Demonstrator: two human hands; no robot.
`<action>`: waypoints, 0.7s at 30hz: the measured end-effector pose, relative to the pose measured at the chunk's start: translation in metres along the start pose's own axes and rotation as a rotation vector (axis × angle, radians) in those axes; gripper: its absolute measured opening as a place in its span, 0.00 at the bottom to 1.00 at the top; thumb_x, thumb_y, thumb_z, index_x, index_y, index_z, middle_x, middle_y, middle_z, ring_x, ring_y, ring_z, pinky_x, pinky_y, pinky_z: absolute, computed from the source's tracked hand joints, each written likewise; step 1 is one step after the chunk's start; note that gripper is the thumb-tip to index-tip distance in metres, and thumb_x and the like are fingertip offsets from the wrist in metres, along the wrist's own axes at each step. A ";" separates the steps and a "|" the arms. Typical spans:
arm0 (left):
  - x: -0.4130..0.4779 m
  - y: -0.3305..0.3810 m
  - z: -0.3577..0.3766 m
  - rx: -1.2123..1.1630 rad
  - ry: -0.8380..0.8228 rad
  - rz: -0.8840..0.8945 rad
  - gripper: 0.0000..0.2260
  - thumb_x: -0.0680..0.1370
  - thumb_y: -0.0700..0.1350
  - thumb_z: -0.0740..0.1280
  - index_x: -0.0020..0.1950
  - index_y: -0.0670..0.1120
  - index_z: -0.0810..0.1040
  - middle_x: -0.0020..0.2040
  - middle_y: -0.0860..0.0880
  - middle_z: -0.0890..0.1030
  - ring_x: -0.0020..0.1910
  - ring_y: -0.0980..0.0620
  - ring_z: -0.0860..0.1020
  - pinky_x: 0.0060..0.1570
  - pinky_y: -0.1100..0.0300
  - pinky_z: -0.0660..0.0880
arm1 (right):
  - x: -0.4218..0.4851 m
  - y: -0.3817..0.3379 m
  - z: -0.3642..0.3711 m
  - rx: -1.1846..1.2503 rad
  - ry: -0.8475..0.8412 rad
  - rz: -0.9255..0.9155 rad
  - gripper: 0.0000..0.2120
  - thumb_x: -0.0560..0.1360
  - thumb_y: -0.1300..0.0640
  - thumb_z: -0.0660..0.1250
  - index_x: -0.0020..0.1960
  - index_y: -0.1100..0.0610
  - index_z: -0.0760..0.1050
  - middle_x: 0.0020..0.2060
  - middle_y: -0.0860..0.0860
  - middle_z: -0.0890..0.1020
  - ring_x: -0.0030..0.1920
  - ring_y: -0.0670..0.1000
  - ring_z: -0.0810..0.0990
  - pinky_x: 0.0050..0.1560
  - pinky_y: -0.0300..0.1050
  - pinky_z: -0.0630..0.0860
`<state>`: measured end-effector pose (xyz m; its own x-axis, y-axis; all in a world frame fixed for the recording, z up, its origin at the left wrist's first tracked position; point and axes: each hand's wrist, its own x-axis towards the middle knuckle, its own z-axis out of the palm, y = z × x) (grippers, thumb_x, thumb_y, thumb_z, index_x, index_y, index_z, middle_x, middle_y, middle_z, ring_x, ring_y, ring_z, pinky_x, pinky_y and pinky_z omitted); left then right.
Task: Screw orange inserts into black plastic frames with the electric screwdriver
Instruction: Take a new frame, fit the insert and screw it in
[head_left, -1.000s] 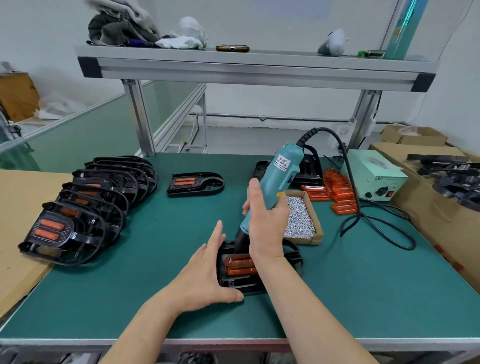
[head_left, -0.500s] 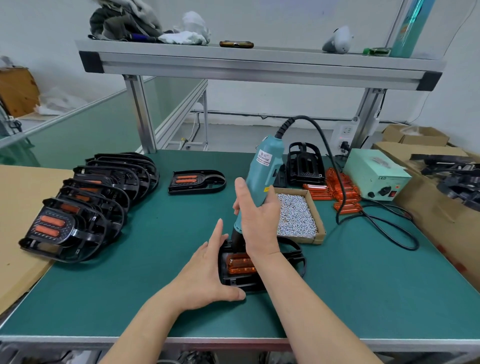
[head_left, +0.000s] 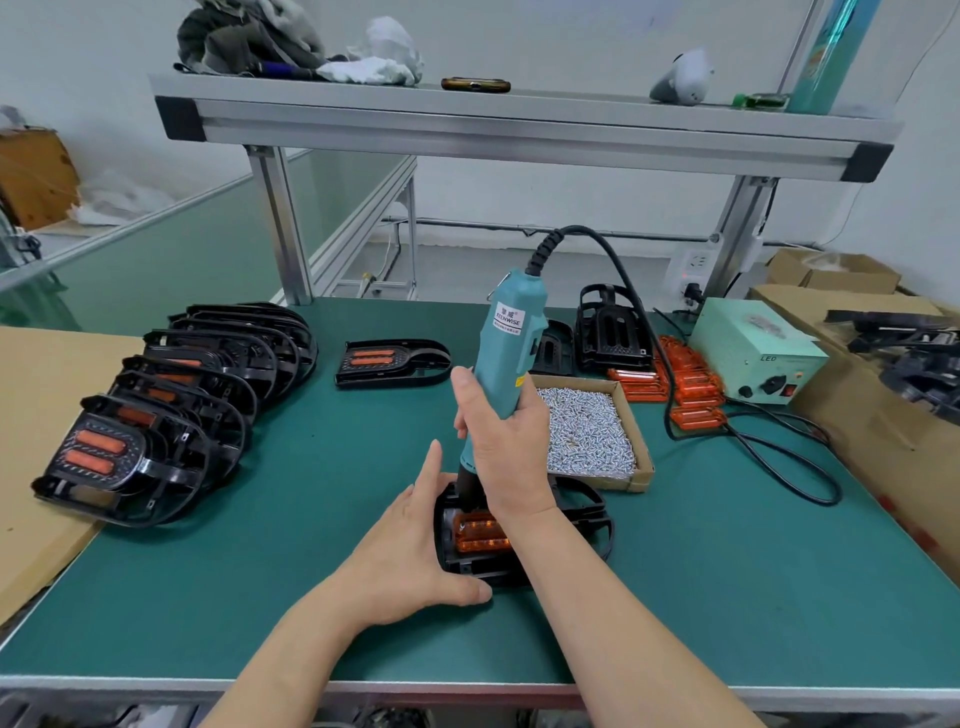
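My green bench mat (head_left: 727, 597) bears a row of black frames (head_left: 171, 410) at left, a lone frame (head_left: 392, 362), a screw tray (head_left: 597, 481), orange inserts (head_left: 693, 387), a power box (head_left: 753, 356).

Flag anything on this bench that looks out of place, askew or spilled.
Nothing spilled or damaged. One black frame lies alone, apart from the overlapping row of frames at left, and the cord of the electric screwdriver drapes across the loose pile of orange inserts.
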<state>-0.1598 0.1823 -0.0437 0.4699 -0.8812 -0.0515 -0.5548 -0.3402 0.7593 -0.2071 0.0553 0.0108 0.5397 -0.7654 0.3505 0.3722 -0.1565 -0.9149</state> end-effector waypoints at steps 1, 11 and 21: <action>0.001 -0.001 0.000 -0.001 -0.001 -0.003 0.66 0.59 0.61 0.78 0.78 0.58 0.30 0.59 0.85 0.57 0.62 0.74 0.63 0.55 0.83 0.58 | 0.000 0.001 0.000 -0.007 0.000 -0.001 0.15 0.70 0.44 0.73 0.44 0.55 0.76 0.29 0.49 0.77 0.31 0.49 0.75 0.38 0.43 0.75; 0.001 -0.002 0.001 -0.022 0.005 -0.008 0.66 0.58 0.61 0.79 0.77 0.61 0.29 0.62 0.84 0.60 0.59 0.77 0.68 0.52 0.81 0.64 | 0.002 0.001 0.001 0.003 0.005 0.055 0.16 0.71 0.49 0.72 0.42 0.61 0.73 0.26 0.49 0.74 0.28 0.49 0.72 0.35 0.42 0.72; 0.002 -0.002 0.000 -0.024 -0.014 0.005 0.65 0.58 0.60 0.78 0.77 0.61 0.30 0.65 0.78 0.64 0.61 0.72 0.70 0.54 0.80 0.65 | 0.000 -0.014 -0.002 0.117 -0.049 0.019 0.08 0.75 0.56 0.73 0.46 0.60 0.77 0.29 0.49 0.75 0.30 0.48 0.72 0.36 0.40 0.74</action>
<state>-0.1577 0.1812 -0.0451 0.4578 -0.8873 -0.0564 -0.5404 -0.3281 0.7748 -0.2138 0.0558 0.0229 0.5828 -0.7355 0.3456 0.4455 -0.0665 -0.8928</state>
